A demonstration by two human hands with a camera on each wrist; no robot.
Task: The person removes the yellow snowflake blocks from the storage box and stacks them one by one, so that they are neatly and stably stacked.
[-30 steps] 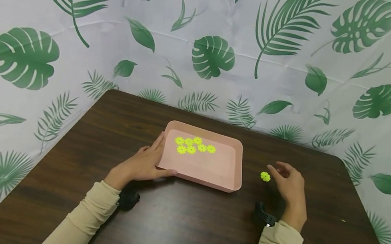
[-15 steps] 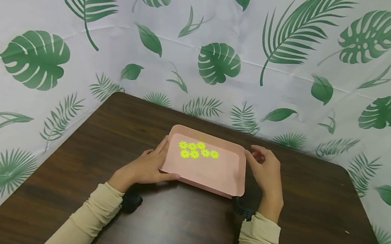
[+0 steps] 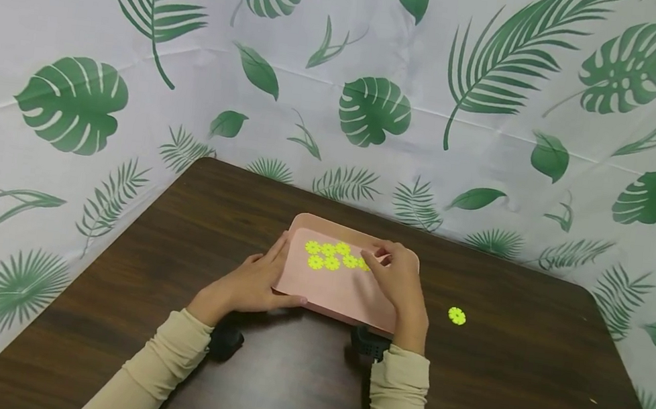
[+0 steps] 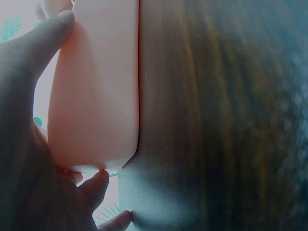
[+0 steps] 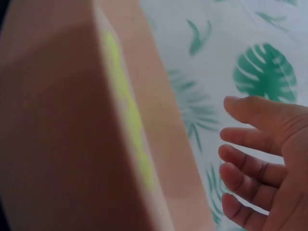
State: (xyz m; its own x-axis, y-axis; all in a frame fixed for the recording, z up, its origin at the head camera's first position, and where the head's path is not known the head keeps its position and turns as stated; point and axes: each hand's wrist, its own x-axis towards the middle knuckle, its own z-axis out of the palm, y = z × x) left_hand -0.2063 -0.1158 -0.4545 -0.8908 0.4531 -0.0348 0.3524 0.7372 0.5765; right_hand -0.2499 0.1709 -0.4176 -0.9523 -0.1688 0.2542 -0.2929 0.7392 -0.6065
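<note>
A shallow pink tray lies on the dark wooden table. Several yellow-green flower-shaped discs lie flat inside it, toward its back left. My left hand holds the tray's front left corner, thumb along the front wall and fingers along the left side; the left wrist view shows the thumb at the rim. My right hand is over the tray's right part, fingertips close to the rightmost disc and partly hiding it. In the right wrist view its fingers are loosely bent and spread, with nothing between them.
One more flower-shaped disc lies on the table to the right of the tray. A small pale speck is farther right. Behind the table hangs a white cloth printed with green leaves.
My right hand has moved left, from beside the loose disc, past the tray's right rim, to over the discs inside. The loose disc stays on the table. My left hand keeps its hold.
</note>
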